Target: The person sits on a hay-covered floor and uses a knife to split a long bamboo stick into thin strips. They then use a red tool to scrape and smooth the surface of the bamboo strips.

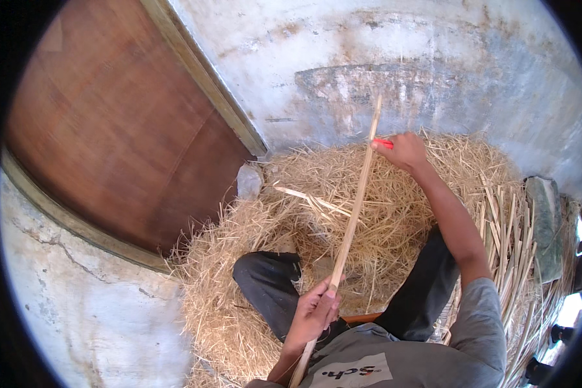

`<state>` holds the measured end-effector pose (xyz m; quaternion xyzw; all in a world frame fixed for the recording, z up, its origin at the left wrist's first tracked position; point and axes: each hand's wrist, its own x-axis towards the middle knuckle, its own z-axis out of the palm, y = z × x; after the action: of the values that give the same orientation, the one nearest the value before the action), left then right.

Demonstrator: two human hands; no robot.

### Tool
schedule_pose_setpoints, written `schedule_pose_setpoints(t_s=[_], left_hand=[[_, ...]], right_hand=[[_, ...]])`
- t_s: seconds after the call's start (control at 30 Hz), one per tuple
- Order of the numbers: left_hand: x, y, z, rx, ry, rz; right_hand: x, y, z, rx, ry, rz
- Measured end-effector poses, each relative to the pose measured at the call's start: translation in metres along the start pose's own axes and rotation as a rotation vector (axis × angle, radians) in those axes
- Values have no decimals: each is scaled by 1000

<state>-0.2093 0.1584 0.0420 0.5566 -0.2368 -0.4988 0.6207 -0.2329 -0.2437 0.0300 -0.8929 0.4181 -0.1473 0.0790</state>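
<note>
Apparently mid-job: left hand grips the long strip, right hand clasps a red tool against it; straw-like shavings heap around, strip's remaining work unclear.

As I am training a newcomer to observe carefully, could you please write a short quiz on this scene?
1. True or false: the bare left hand holds the long, flat, pale wooden strip.
2. Which hand holds the small, bright-red object? A: left. B: right. C: neither.
3. Fill in: in the picture, the large, brown wooden panel is to the strip's ____.

Key: 1. True. 2. B, the bare right hand. 3. Left.
</note>
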Motion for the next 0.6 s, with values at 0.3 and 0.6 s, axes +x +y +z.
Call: schedule_pose_setpoints(t_s=[0.3, 0.6], left_hand=[[3, 8, -8, 59, 15, 71], [-3, 5, 3, 190, -10, 95]], right_hand=[[-76, -40, 26, 88, 49, -382], [-22, -2, 3, 24, 11, -126]])
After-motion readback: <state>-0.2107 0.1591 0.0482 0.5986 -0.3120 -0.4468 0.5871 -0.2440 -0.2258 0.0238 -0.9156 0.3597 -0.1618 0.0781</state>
